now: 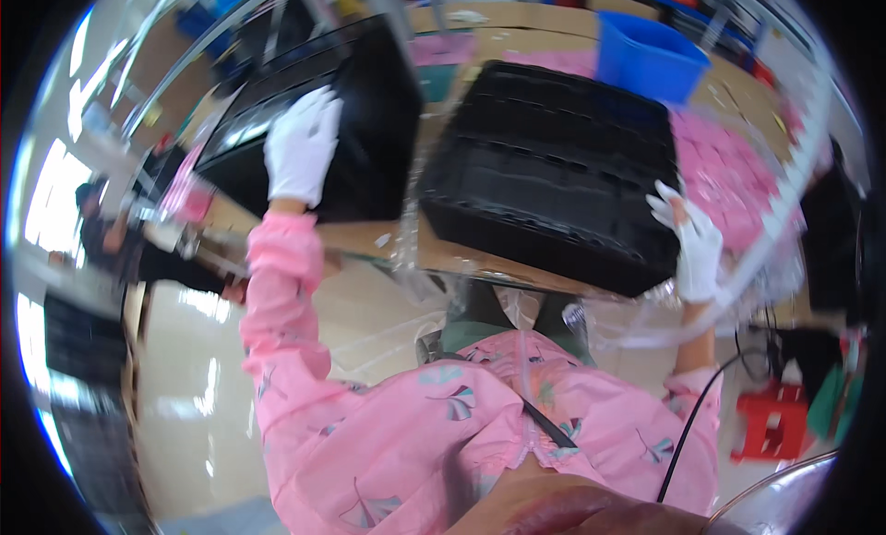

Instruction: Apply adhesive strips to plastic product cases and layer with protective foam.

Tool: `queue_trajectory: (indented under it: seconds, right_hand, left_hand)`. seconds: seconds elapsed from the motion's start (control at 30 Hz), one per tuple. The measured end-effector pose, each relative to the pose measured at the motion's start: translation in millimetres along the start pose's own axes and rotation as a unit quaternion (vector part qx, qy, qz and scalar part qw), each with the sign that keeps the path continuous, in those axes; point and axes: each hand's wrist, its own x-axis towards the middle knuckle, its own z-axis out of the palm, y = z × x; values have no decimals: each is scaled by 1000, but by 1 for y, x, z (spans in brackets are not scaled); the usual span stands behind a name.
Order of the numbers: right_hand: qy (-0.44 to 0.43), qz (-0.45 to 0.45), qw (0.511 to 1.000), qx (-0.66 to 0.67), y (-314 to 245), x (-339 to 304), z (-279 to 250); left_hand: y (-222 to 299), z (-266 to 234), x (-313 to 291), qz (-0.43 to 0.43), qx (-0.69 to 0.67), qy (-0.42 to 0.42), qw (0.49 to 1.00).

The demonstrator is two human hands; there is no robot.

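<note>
My left hand (303, 152), in a white glove, rests with fingers stretched out on a glossy black plastic tray or panel (374, 120) that stands tilted at the left of the table. Right of it, a black molded plastic tray (554, 166) with rows of raised sections lies on the table in front of me. At this tray's right edge is my right hand (694, 244), also white-gloved, its fingers apart and at or very near the rim. Whether those fingers press on the rim I cannot tell.
Behind the tray stands a blue bin (651, 57). Pink bubble wrap (724, 170) and clear film lie to the right, beside a pale curved strip (784, 212). A red plastic stool (771, 422) is on the floor at right. Another person (115, 230) is at far left.
</note>
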Motion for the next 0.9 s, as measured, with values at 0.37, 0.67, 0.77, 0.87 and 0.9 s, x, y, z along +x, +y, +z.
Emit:
queue_trajectory:
  seconds: [0.37,0.67,0.77,0.87,0.9]
  right_hand:
    - [-33,35,772,633,36,-22,-56]
    - [-139,-43,830,538,32,-43,-49]
    - [-83,-55,876,471,20,-47,-32]
    - [76,2,967,244,0,-53,-4]
    - [108,-2,977,183,-2,-54,5]
  left_hand:
    - [165,7,0,76,-356,-2,931]
    - [248,13,22,92,-589,-76,799]
    - [267,10,29,64,-667,-113,733]
    - [282,0,37,2,-695,-152,703]
    - [286,-2,42,5,-671,-146,727]
